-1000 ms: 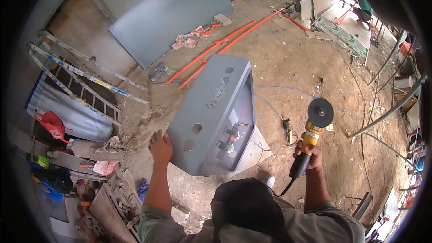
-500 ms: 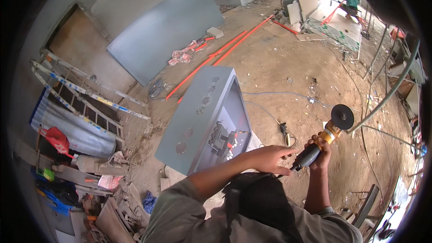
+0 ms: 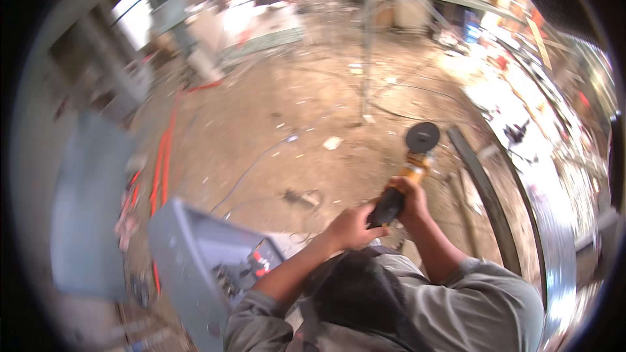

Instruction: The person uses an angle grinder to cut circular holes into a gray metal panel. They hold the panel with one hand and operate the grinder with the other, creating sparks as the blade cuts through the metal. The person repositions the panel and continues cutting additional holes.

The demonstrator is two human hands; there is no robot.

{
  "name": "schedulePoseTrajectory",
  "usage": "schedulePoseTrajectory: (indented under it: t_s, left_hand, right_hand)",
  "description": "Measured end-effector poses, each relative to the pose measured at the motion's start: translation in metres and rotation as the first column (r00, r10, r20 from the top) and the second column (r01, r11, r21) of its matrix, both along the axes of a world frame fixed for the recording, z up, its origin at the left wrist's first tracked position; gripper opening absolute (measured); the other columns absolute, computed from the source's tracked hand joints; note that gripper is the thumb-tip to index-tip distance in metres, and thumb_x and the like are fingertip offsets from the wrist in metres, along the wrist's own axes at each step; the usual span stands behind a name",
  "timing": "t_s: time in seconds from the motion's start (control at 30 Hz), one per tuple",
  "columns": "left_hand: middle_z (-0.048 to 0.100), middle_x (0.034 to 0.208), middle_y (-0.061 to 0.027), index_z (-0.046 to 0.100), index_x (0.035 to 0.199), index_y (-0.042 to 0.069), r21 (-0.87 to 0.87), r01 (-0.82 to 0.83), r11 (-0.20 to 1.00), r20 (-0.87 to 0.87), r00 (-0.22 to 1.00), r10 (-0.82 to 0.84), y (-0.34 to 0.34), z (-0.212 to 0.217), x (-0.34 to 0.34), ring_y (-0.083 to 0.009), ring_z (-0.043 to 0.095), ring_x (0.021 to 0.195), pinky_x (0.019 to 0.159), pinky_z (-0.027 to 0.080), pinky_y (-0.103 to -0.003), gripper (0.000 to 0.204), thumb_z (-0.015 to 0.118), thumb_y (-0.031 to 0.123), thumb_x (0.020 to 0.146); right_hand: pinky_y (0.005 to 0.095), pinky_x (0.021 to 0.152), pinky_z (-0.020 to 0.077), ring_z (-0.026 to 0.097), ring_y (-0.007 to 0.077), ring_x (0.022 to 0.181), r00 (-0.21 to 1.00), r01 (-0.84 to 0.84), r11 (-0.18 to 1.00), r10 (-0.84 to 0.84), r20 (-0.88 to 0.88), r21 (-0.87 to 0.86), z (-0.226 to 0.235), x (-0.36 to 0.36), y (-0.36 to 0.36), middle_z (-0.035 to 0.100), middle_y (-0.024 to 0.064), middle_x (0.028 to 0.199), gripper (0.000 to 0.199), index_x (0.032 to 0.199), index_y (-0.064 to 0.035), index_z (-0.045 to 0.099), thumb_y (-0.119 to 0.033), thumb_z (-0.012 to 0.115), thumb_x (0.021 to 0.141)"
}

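Orange-bodied tool: an angle grinder [image 3: 405,179] with a dark round disc at its far end, held out over the dirt floor [image 3: 280,117], right of centre in the head view.
Right hand: the right hand [image 3: 411,199] is wrapped tight around the grinder's body just below the orange part.
Left hand: the left hand [image 3: 352,228] reaches across and is curled against the black rear handle (whether its fingers fully enclose it cannot be told).
Grey cabinet: an open metal electrical box [image 3: 195,267] with small red and black parts inside, low and left of the hands, well apart from the grinder.
Floor: orange pipes [image 3: 163,156] lie far left; a dark steel bar [image 3: 489,202] runs just right of the grinder.
Sharpness: blurred throughout.
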State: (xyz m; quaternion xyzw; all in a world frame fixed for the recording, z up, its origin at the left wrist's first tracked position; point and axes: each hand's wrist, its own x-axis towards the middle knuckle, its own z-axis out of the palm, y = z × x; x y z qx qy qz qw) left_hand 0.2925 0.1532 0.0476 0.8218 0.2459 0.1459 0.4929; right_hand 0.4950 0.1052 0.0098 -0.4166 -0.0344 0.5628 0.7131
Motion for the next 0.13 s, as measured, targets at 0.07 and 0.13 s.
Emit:
schedulePoseTrajectory:
  t_s: [0.07, 0.13]
  left_hand:
    - [0.072, 0.124, -0.0259, 0.048, 0.154, 0.007, -0.026, 0.091, 0.996, -0.091, 0.992, -0.093, -0.003, -0.009, 0.02, -0.0378, 0.073, 0.114, 0.098, 0.056, -0.045, 0.08, 0.082, 0.039, 0.089]
    - [0.069, 0.134, -0.027, 0.039, 0.162, 0.012, 0.004, 0.178, 0.984, -0.065, 0.982, -0.177, 0.004, -0.015, 0.045, -0.0373, 0.068, 0.127, 0.106, 0.053, -0.043, 0.087, 0.082, 0.039, 0.091]
  right_hand:
    - [0.0429, 0.072, 0.061, 0.071, 0.0293, 0.076, 0.999, 0.047, 0.999, -0.047, 0.011, -0.018, 0.002, 0.011, -0.016, 0.07, 0.0153, 0.087, 0.028, 0.107, -0.0017, 0.061, -0.013, 0.075, 0.085]
    - [0.0443, 0.072, 0.0617, 0.072, 0.0306, 0.077, 0.995, 0.092, 0.996, -0.093, 0.047, 0.019, -0.005, 0.035, -0.024, 0.071, 0.0172, 0.088, 0.03, 0.109, -0.0015, 0.06, -0.014, 0.076, 0.085]
